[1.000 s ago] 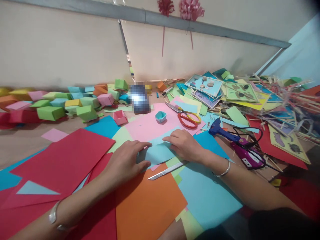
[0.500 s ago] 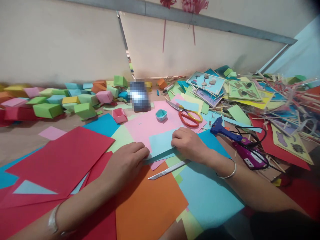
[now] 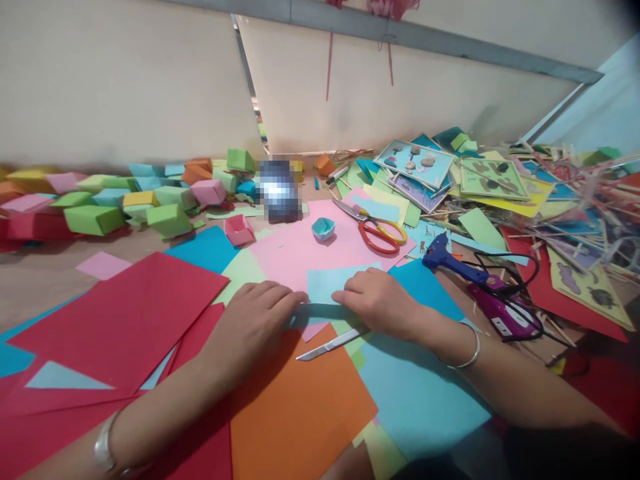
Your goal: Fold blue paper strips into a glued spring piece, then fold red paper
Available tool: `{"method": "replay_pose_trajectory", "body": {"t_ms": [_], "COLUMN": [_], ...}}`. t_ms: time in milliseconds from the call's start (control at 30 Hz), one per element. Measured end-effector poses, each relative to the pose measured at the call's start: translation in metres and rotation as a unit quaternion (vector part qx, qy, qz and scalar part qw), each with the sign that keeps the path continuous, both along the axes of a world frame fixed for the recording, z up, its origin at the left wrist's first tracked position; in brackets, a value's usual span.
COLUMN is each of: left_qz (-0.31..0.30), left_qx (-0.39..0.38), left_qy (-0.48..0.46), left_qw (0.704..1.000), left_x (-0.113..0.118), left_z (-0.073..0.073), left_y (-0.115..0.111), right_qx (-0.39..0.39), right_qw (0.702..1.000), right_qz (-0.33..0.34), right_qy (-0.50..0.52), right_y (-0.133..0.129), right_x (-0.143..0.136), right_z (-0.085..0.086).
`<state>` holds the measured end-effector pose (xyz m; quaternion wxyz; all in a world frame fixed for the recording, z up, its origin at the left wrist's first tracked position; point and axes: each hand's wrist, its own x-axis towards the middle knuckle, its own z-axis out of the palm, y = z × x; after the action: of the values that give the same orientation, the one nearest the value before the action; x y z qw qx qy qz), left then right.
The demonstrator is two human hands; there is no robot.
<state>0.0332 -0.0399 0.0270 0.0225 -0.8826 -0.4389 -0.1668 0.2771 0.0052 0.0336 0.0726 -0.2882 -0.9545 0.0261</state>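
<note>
Beyond the craft knife (image 3: pixel 330 347) | left hand (image 3: pixel 257 313), right hand (image 3: pixel 379 301) | both grips pinched on light-blue paper (image 3: pixel 321 287)

In your grip: light-blue sheet (image 3: pixel 321 284), smooth matt paper. Just nearer you: knife (image 3: pixel 331 345), shiny metal. Beyond the grip: scissor handles (image 3: pixel 384 251), glossy plastic.

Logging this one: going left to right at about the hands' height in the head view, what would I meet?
Large red sheet, left hand, light-blue paper, right hand, glue gun, yellow picture card.
</note>
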Motion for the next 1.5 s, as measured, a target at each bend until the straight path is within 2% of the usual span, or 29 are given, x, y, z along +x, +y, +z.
{"method": "replay_pose_trajectory", "body": {"t_ms": [67,200,300,400,667,833,967,1133,1233,1333,1433,1500], "left_qz": [-0.02,-0.045,-0.037,-0.043,-0.034,0.004,0.038,0.128,0.17,0.178,0.18,0.182], "left_qx": [0.06,0.108,0.13,0.159,0.149,0.1,0.029,-0.047,-0.057,-0.075,-0.084,-0.086], "left_qy": [0.007,0.01,0.021,0.03,0.008,-0.034,-0.09,-0.167,-0.194,-0.197,-0.195,-0.195], "left_qw": [0.998,0.993,0.991,0.986,0.988,0.994,0.995,0.977,0.965,0.961,0.96,0.96], "left_x": [0.003,0.007,0.005,0.002,-0.002,0.001,0.003,-0.006,-0.011,-0.011,-0.009,-0.009], "left_z": [0.004,0.011,0.011,0.01,0.011,0.009,0.008,0.006,0.005,0.003,0.003,0.003], "left_y": [-0.002,-0.007,-0.006,-0.004,-0.001,0.0,0.001,0.01,0.016,0.017,0.016,0.016], "right_qx": [-0.099,-0.305,-0.379,-0.416,-0.405,-0.309,-0.226,-0.114,-0.126,-0.119,-0.14,-0.16], "right_qw": [0.992,0.925,0.893,0.88,0.896,0.929,0.961,0.984,0.989,0.985,0.98,0.983], "right_qz": [-0.044,-0.127,-0.157,-0.164,-0.106,-0.088,-0.082,-0.13,-0.052,0.008,0.054,0.025], "right_qy": [0.069,0.188,0.184,0.157,0.151,0.181,0.136,0.047,-0.05,-0.122,-0.128,-0.09], "right_y": [-0.001,-0.001,0.002,0.005,0.006,0.0,-0.003,-0.004,-0.012,-0.023,-0.028,-0.022], "right_x": [0.0,-0.002,-0.003,-0.003,0.0,0.002,0.003,0.006,0.005,0.001,0.001,0.006], "right_z": [0.004,0.016,0.022,0.024,0.027,0.027,0.023,0.032,0.036,0.034,0.037,0.042]}}
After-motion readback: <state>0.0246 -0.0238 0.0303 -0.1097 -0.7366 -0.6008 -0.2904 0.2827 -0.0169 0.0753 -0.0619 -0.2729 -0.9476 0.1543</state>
